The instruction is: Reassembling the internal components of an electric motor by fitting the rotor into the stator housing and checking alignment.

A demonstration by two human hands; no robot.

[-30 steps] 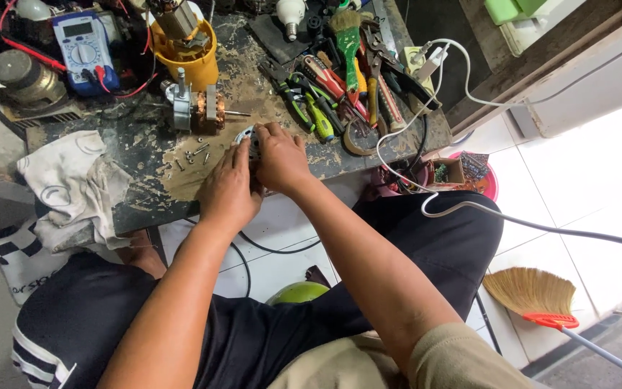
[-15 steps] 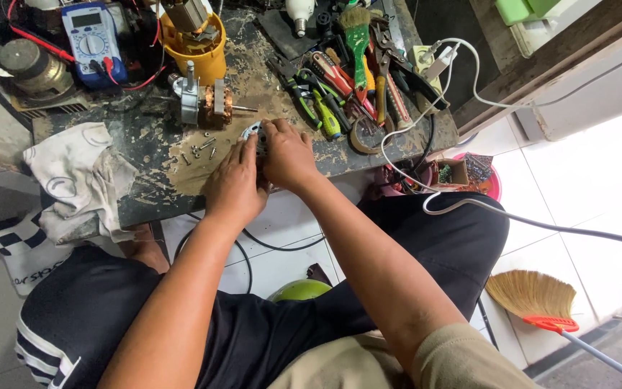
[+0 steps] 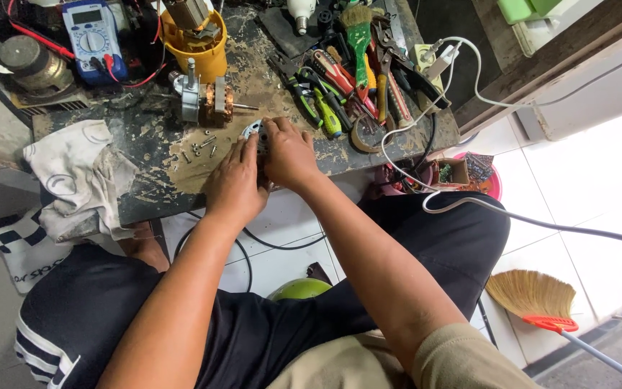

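My left hand [image 3: 235,184] and my right hand [image 3: 289,153] are closed together around a small round grey metal motor cover [image 3: 253,132] at the near edge of a worn workbench [image 3: 152,144]. Only the cover's top rim shows between my fingers; the rest is hidden. Just beyond my hands stands a small electric motor [image 3: 203,97] with copper windings and a shaft. A few loose screws [image 3: 199,148] lie left of my left hand.
A yellow cup [image 3: 196,43] and a blue multimeter [image 3: 91,32] sit at the back left. Pliers, screwdrivers and a green brush [image 3: 358,43] lie at the right. A white rag [image 3: 73,173] hangs off the left edge. A white cable [image 3: 469,205] crosses my lap; a broom [image 3: 534,299] lies on the floor.
My hands stay on the same part at the bench edge. The view has shifted slightly; my fingers have turned a little on the cover.
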